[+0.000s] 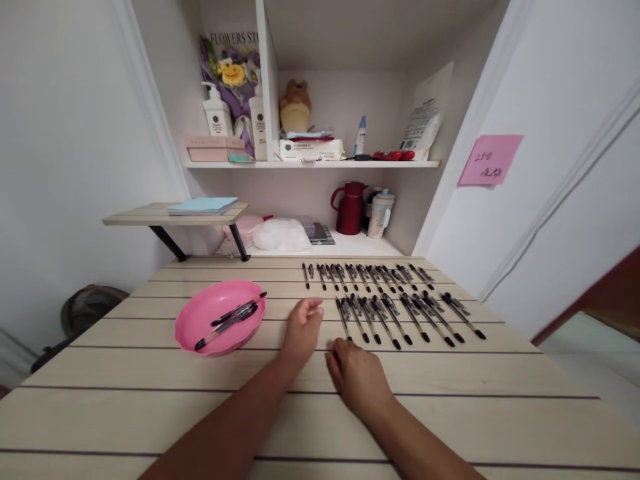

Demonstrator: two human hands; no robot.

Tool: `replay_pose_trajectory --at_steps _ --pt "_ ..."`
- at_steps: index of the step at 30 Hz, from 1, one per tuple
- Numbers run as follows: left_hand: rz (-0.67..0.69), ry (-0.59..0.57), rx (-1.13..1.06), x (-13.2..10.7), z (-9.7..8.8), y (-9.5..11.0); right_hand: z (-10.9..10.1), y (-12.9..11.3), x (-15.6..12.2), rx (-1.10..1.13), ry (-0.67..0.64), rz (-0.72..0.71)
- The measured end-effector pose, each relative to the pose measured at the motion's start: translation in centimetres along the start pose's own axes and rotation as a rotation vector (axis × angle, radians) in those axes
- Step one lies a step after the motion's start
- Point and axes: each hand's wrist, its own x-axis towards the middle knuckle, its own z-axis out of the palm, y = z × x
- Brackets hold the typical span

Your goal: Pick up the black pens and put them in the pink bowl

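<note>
Lying in two rows on the table (450,383), the slim pens (463,316) look light, stiff and smooth, probably prone to rolling; mid-barrel seems the surest hold, though close neighbours crowd the fingers. More rest in the pink bowl (187,310), left of the left hand (304,327), which is loosely curled and seemingly bare. Whether the right hand (359,375), bent by the near row's end, pinches anything, I cannot tell.
</note>
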Motion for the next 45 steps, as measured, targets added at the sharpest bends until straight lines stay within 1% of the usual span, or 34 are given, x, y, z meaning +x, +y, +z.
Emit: replay_pose_trajectory --at_steps 1,3,5,6,7,8,9,11,12,14,16,18,20,23,25,26,27,28,30,32,33,36,39,41,43,45 --pt "0.015 0.014 0.042 0.8 -0.9 0.5 0.1 0.2 0.0 0.003 0.005 0.0" --pt "0.046 0.023 0.18 2.4 -3.3 1.9 0.2 0.4 0.0 0.014 0.015 -0.007" --pt "0.08 0.005 0.422 3.9 -6.5 3.3 0.2 0.5 0.0 0.03 0.023 -0.017" --pt "0.085 0.015 0.593 4.5 -8.1 3.9 0.2 0.5 -0.1 0.035 0.027 -0.02" --pt "0.056 0.001 0.799 5.0 -9.8 4.4 0.2 0.5 -0.1 0.038 0.029 -0.024" --pt "-0.01 -0.033 0.985 5.2 -11.2 4.7 0.3 0.5 -0.1 0.036 0.032 -0.025" --pt "-0.064 -0.043 1.081 5.4 -12.5 4.9 0.3 0.5 -0.1 0.031 0.034 -0.025" --pt "-0.157 -0.058 1.187 5.3 -14.2 4.7 0.4 0.5 -0.1 0.022 0.037 -0.028" --pt "-0.183 -0.055 1.201 5.1 -14.7 4.4 0.4 0.6 -0.1 0.02 0.038 -0.03" --pt "-0.22 -0.057 1.234 4.8 -15.1 3.6 0.5 0.6 0.0 0.019 0.037 -0.034" --pt "-0.237 -0.064 1.247 4.5 -15.0 3.0 0.5 0.6 -0.1 0.02 0.029 -0.033" --pt "-0.238 -0.064 1.248 4.2 -14.8 2.9 0.5 0.6 -0.1 0.023 0.018 -0.025" --pt "-0.208 -0.046 1.246 3.8 -14.4 3.4 0.4 0.5 -0.1 0.026 0.011 -0.019" --pt "-0.093 0.004 1.235 3.0 -13.0 5.2 0.3 0.4 -0.1 0.03 0.004 -0.014" --pt "-0.003 0.005 1.131 2.1 -11.2 6.6 0.2 0.4 0.0 0.036 -0.002 -0.007" --pt "0.031 -0.033 0.972 1.5 -10.1 7.2 0.1 0.3 0.0 0.042 -0.004 -0.002" --pt "0.037 -0.108 0.751 1.0 -8.9 7.8 0.0 0.3 0.0 0.05 -0.008 0.004" --pt "0.004 -0.2 0.518 0.4 -7.7 8.2 -0.1 0.3 0.1 0.061 -0.01 0.009" --pt "-0.129 -0.399 0.113 -0.7 -5.5 8.5 -0.2 0.2 0.1 0.084 -0.014 0.019" --pt "-0.268 -0.524 -0.147 -1.3 -3.9 8.1 -0.2 0.2 0.1 0.105 -0.018 0.032" --pt "-0.322 -0.559 -0.234 -1.5 -3.4 7.7 -0.2 0.2 0.1 0.114 -0.019 0.038" --pt "-0.406 -0.607 -0.411 -1.7 -2.7 6.1 -0.1 0.2 0.1 0.135 -0.027 0.056" --pt "-0.46 -0.633 -0.549 -1.8 -2.6 4.2 -0.1 0.4 0.0 0.17 -0.041 0.057" --pt "-0.503 -0.637 -0.614 -1.9 -2.4 3.2 -0.2 0.7 0.1 0.231 -0.04 0.058" --pt "-0.542 -0.637 -0.661 -2.1 -2.1 2.4 -0.2 1.1 0.3 0.358 -0.023 0.064" --pt "-0.547 -0.621 -0.717 -2.3 -1.8 1.9 -0.2 1.4 0.5 0.558 0.02 0.071"
